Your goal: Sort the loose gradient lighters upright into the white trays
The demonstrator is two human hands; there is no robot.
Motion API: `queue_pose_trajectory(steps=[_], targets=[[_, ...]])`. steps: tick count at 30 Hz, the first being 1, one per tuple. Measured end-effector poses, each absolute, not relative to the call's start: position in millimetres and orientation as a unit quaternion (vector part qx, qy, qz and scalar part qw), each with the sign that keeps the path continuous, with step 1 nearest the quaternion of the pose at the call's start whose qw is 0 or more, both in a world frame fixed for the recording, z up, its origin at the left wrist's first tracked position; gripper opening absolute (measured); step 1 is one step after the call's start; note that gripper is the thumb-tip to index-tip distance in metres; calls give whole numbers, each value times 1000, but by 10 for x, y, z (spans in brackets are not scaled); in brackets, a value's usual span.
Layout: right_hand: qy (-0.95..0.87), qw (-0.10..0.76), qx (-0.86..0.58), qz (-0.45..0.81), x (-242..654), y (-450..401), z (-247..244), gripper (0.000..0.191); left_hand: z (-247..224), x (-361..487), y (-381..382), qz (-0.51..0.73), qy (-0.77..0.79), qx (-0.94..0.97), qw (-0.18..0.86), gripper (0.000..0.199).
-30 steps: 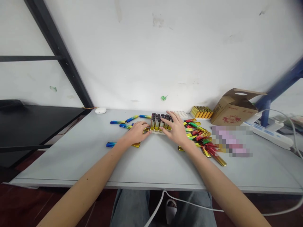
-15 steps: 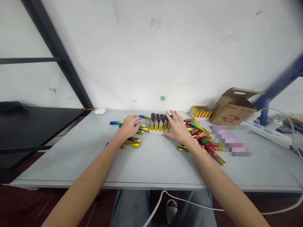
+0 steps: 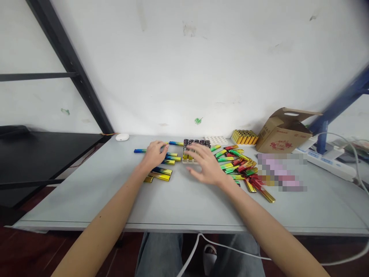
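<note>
Slim shiny lighters with black tops (image 3: 205,142) stand upright in rows in a white holed tray (image 3: 188,162). In front of it is my right hand (image 3: 206,163), open with fingers spread and nothing visible in them; it covers much of the rows. To the left, my left hand (image 3: 156,152) is curled over a group of blue-and-yellow lighters (image 3: 168,162) lying on the table. A yellow end shows between its thumb and fingers, apparently a lighter in its grip. Green-and-yellow lighters (image 3: 226,159) lie right of the tray.
Red-and-gold lighters (image 3: 246,165) lie piled further right. Behind them are a white holed tray (image 3: 216,140), a tray of yellow-orange cylinders (image 3: 245,136) and an open cardboard box (image 3: 284,134). A power strip (image 3: 331,163) with white cables sits at right, a white case (image 3: 122,137) at back left.
My right hand has drawn back from the tray's right end to its front, moving left and nearer, uncovering the green lighters. My left hand has shifted slightly left, its fingers curling in.
</note>
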State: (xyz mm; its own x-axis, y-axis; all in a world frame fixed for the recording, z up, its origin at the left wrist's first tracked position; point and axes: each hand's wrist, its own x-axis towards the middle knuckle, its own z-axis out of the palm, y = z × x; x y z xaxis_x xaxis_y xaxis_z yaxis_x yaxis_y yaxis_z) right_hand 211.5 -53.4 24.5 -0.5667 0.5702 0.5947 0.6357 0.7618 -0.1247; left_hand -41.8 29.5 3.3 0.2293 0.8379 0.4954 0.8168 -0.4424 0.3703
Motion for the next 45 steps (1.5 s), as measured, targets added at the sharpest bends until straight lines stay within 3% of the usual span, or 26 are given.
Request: queue_pose_trajectory(steps=[3,6,19,25,28,35,41,45], targets=[[-946,243,-209,46,1827,-716,213,39,-44,-379,308,309,524,794,1,31],[-965,193,-159,85,1660,-813,133,47,-93,-360,312,290,523,801,-10,29],[-904,195,-380,7,1998,-593,218,30,-102,-295,277,288,521,804,7,27],[-913,189,-355,66,2100,-486,146,21,-123,-263,266,283,518,807,3,26],[-891,231,-364,143,2088,-491,146,21,-116,-267,264,285,515,809,4,26],[-691,431,-338,472,2191,-419,292,30,-74,-234,219,287,502,816,7,26],[-552,505,-276,604,2409,-333,381,31,-74,-200,200,284,488,825,5,28],[-519,536,-310,589,2457,-289,372,29,-57,-185,178,273,490,828,16,29]])
